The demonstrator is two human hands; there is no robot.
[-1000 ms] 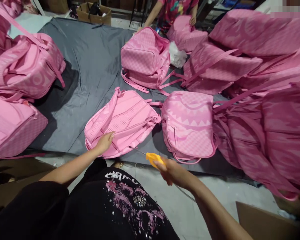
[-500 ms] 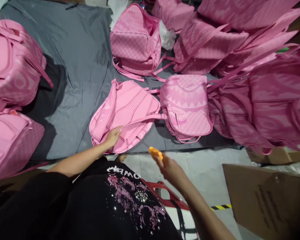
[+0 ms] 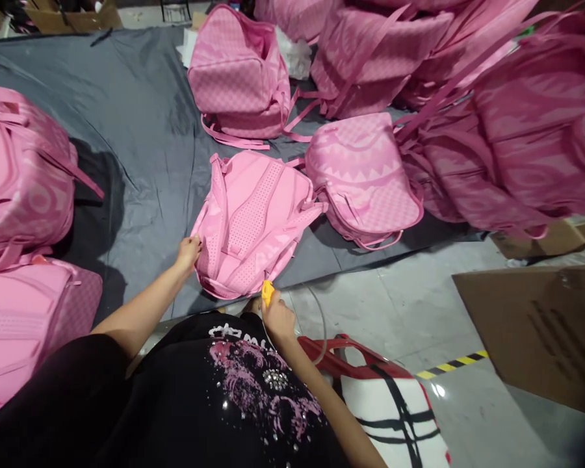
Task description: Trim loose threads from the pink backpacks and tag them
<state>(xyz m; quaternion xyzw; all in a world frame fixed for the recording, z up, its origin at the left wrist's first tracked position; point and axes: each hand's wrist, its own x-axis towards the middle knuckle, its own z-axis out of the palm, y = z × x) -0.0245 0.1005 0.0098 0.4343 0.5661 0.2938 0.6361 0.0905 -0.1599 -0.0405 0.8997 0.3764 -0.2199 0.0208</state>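
A pink backpack [image 3: 251,221] lies back-side up on the grey sheet [image 3: 141,156] right in front of me, its mesh padding and straps facing up. My left hand [image 3: 188,251] grips its left edge, fingers closed on the fabric. My right hand [image 3: 275,318] is closed on a small yellow tool [image 3: 268,292] with a thin clear hose [image 3: 316,312] trailing from it; the tool's tip is at the backpack's near bottom corner.
More pink backpacks lie around: one beside it [image 3: 365,175], one behind [image 3: 238,75], a heap at the right [image 3: 507,123], two at the left [image 3: 24,175]. A red, white and black bag [image 3: 385,403] sits by my right side. Cardboard [image 3: 541,331] lies on the concrete floor.
My left hand slid from the backpack's middle to its left edge. My right hand brought the yellow tool in to the near corner. The view tilted down.
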